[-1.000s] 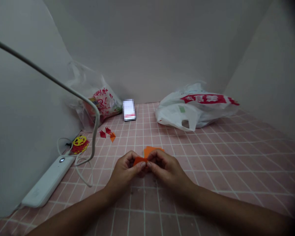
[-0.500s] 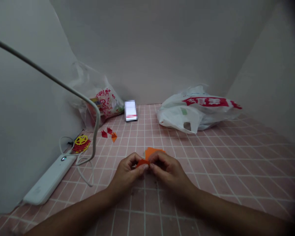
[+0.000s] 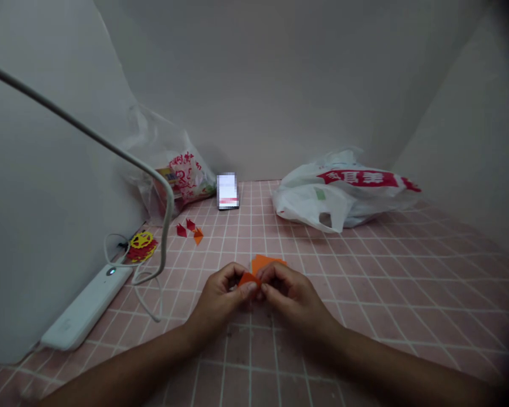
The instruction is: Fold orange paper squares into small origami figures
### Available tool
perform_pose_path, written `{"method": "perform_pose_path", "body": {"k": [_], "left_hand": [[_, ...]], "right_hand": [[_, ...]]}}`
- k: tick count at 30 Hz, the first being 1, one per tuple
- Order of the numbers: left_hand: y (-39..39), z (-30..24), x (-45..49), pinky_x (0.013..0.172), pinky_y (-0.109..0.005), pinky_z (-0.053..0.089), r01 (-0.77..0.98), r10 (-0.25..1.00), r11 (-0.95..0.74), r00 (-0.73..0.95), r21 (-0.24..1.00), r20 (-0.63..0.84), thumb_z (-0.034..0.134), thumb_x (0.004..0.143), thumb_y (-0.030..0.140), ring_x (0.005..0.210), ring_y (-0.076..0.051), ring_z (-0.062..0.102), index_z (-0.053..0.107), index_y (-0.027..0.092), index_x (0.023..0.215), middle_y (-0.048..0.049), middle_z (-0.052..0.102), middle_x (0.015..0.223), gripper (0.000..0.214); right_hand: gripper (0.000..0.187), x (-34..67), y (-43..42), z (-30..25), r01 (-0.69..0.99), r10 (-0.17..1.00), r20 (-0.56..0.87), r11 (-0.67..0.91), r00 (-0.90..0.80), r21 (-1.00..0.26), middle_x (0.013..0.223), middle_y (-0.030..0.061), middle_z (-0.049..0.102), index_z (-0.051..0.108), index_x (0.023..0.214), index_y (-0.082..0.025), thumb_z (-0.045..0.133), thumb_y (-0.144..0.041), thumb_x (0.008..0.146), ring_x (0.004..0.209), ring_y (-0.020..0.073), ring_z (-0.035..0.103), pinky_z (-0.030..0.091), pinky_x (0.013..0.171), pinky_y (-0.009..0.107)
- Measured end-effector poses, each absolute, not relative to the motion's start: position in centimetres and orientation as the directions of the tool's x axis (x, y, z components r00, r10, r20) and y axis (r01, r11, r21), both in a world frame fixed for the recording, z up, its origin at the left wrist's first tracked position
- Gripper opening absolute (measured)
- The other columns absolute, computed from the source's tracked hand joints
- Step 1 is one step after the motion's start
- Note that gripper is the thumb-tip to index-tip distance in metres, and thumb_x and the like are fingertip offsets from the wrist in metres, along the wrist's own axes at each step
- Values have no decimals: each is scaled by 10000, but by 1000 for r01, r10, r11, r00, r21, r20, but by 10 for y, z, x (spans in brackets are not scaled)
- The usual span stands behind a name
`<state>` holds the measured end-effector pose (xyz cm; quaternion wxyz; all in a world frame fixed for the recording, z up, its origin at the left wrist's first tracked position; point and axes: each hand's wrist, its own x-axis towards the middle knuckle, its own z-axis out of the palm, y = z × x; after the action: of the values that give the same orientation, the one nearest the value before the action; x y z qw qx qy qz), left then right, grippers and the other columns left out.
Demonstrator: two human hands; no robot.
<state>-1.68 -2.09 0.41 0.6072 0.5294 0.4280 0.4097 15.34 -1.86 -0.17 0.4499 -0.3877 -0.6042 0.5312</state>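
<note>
A small folded piece of orange paper (image 3: 249, 278) is pinched between both hands just above the pink tiled tabletop (image 3: 365, 294). My left hand (image 3: 218, 299) grips its left side with thumb and fingers closed. My right hand (image 3: 290, 295) pinches its right side the same way. Behind the fingers lies more orange paper (image 3: 266, 262), flat on the table; I cannot tell whether it is joined to the held piece.
Small red and orange folded pieces (image 3: 189, 230) lie at the back left, near yellow and red paper cut-outs (image 3: 141, 246). A white lamp base (image 3: 85, 308) with a bent arm (image 3: 110, 150) and cord stands left. Two plastic bags (image 3: 343, 195) (image 3: 169, 172) and a phone (image 3: 227, 191) sit by the wall.
The hands have stayed together on the orange paper, fingers shifting slightly. The view has drifted a little, so everything sits slightly further right.
</note>
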Motion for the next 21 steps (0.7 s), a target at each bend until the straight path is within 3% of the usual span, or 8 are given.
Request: {"method": "perform_pose_path", "body": {"k": [10, 18, 21], "left_hand": [[-21, 3, -19, 602, -242, 419, 5, 967, 14, 252, 1000, -15, 673, 844, 315, 593, -101, 532, 606, 149, 763, 7, 613, 637, 197], [-21, 2, -19, 593, -237, 433, -29, 977, 13, 214, 1000, -7, 678, 834, 303, 577, -101, 544, 587, 158, 752, 20, 610, 615, 191], [-21, 2, -19, 593, -228, 428, -31, 972, 17, 234, 999, -9, 693, 820, 300, 581, -97, 543, 598, 155, 740, 25, 601, 612, 191]], "right_hand": [[82, 152, -19, -2, -81, 942, 157, 139, -298, -987, 753, 19, 619, 579, 737, -182, 592, -189, 818, 716, 158, 577, 448, 671, 300], [131, 151, -20, 0, -251, 949, 36, -46, -312, -967, 693, -23, 596, 546, 873, -187, 595, -308, 861, 621, 118, 570, 452, 613, 265], [186, 151, -20, 0, -190, 931, -19, -94, -364, -977, 694, -5, 619, 548, 839, -178, 616, -350, 852, 545, 99, 522, 413, 532, 243]]}}
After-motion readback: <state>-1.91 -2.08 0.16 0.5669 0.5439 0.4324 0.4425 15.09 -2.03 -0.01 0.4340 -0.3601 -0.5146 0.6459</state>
